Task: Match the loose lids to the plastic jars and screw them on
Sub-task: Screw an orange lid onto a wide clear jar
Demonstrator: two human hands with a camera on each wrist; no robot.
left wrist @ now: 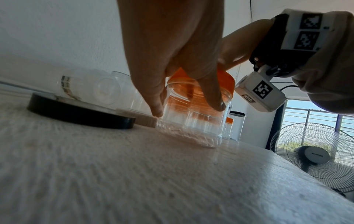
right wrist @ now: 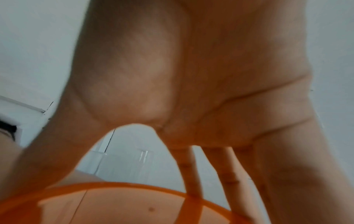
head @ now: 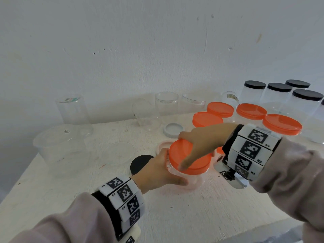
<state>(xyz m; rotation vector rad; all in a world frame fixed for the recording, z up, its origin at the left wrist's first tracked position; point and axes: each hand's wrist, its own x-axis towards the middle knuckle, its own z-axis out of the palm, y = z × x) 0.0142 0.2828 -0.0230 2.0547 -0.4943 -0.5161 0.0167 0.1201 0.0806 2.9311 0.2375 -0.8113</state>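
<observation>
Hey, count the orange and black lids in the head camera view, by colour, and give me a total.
Orange lids: 5 (an orange sliver behind the right hand left uncounted)
Black lids: 5 (four on jars, one loose; a cut-off dark edge uncounted)
Total: 10

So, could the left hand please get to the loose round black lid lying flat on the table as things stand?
Probably yes, once freed: the left hand now grips the clear plastic jar, and the round black lid lies uncovered just beside that hand on the white table, with nothing between them.
</observation>
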